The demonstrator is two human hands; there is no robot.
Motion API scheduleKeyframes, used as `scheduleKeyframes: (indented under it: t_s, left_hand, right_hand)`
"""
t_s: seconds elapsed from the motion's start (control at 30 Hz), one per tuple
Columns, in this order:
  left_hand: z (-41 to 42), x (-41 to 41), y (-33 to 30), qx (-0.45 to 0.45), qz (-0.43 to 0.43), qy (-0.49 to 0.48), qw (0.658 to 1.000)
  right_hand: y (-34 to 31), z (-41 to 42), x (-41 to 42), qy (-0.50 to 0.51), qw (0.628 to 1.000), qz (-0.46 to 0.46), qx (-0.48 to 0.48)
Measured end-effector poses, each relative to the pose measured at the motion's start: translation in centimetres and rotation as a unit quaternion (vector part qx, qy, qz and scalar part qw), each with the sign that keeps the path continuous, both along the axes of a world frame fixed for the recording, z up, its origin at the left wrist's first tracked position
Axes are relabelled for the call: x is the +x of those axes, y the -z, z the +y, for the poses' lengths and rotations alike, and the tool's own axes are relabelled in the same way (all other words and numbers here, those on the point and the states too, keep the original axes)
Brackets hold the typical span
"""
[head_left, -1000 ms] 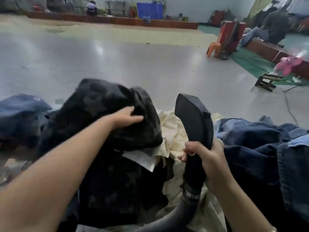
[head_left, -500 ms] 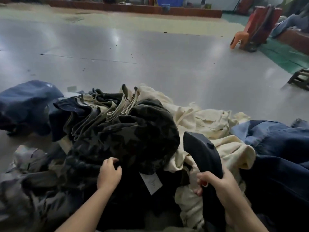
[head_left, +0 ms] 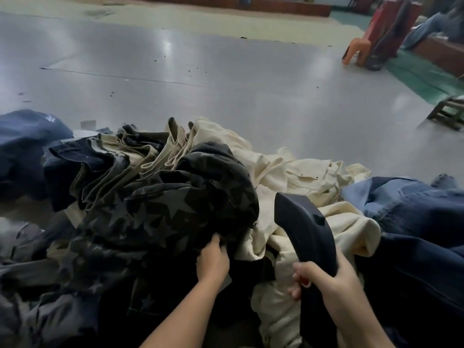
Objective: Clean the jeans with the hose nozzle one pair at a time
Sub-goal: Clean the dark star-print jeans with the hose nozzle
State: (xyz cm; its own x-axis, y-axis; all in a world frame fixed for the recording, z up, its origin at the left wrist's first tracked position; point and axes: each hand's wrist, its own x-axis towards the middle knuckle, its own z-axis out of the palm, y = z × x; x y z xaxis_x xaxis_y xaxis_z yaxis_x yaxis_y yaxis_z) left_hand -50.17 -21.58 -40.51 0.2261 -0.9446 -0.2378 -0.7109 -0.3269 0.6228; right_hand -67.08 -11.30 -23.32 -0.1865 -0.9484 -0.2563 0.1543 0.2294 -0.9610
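Note:
A pair of dark jeans with a grey star print (head_left: 175, 209) lies bunched on top of a pile of clothes in front of me. My left hand (head_left: 212, 259) grips its lower edge, fingers curled into the fabric. My right hand (head_left: 324, 277) holds the black hose nozzle (head_left: 303, 227) by its neck, with the wide head pointing up and away, just right of the star jeans. Cream jeans (head_left: 288, 172) lie under and behind the nozzle.
Blue jeans (head_left: 411, 217) are heaped at the right, dark navy jeans (head_left: 25, 146) at the left, folded beige and dark pairs (head_left: 120, 156) behind. Beyond is a shiny grey floor (head_left: 226, 71), an orange chair (head_left: 356, 50) and a wooden stool (head_left: 449, 113) at right.
The star jeans were dropped from a raised bundle onto the pile. My left hand moved right to their lower edge and took hold. The nozzle came down lower; my view tilted down.

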Motion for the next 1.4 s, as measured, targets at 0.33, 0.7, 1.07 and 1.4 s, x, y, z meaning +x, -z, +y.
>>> scheduleKeyframes:
  t_s: [0.33, 0.7, 1.07, 1.4]
  left_hand:
    - [-1.8, 4.3, -12.2, -0.049, 0.799, -0.148, 0.581]
    - [-5.5, 13.1, -7.5, 0.032, 0.333, -0.229, 0.914]
    - [-4.8, 12.1, -6.1, -0.241, -0.34, 0.159, 0.895]
    - [-8.1, 6.7, -22.0, -0.232, 0.243, 0.127, 0.933]
  right_hand:
    - [-0.8, 0.7, -0.8, -0.028, 0.997, 0.053, -0.044]
    - [-0.3, -0.4, 0.7, -0.008, 0.997, 0.062, -0.049]
    - [0.4, -1.2, 2.1, -0.033, 0.99, 0.102, -0.089]
    - [-1.9, 0.1, 0.1, 0.05, 0.989, 0.029, -0.136]
